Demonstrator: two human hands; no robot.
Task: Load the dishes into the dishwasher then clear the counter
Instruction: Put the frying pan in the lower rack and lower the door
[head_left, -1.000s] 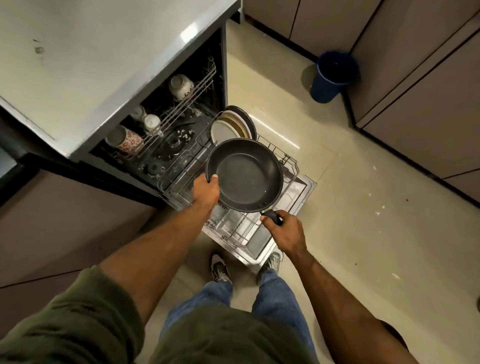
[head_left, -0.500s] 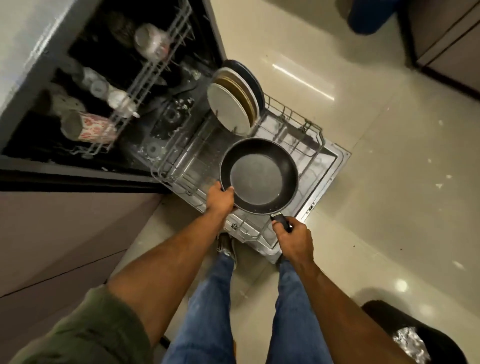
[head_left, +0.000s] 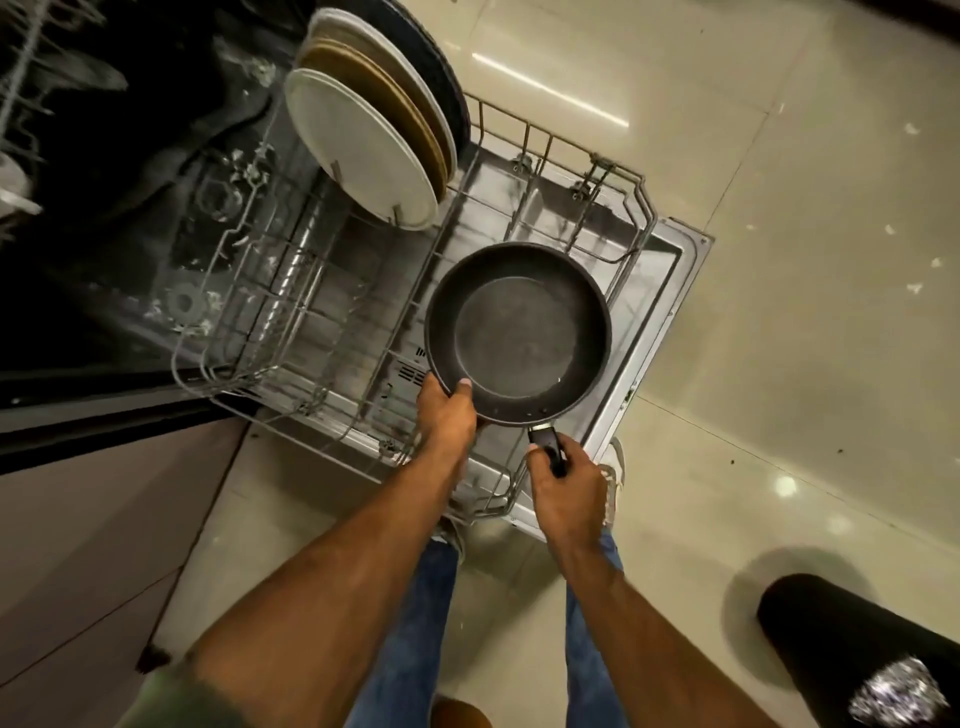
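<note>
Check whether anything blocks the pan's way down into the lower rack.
Nothing visible does. The pan, held by both hands, hangs over bare rack wires; the plates stand upright at the rack's far end, apart from it.

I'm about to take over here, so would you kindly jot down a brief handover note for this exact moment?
Left hand: gripping the frying pan by its rim.
Right hand: closed on the pan's handle.
Pan: held face up over the pulled-out lower rack, not yet set down.
Done: plates stand on edge at the rack's back.
Left: place the pan, push the rack in, then clear the counter, which is out of view.
</note>
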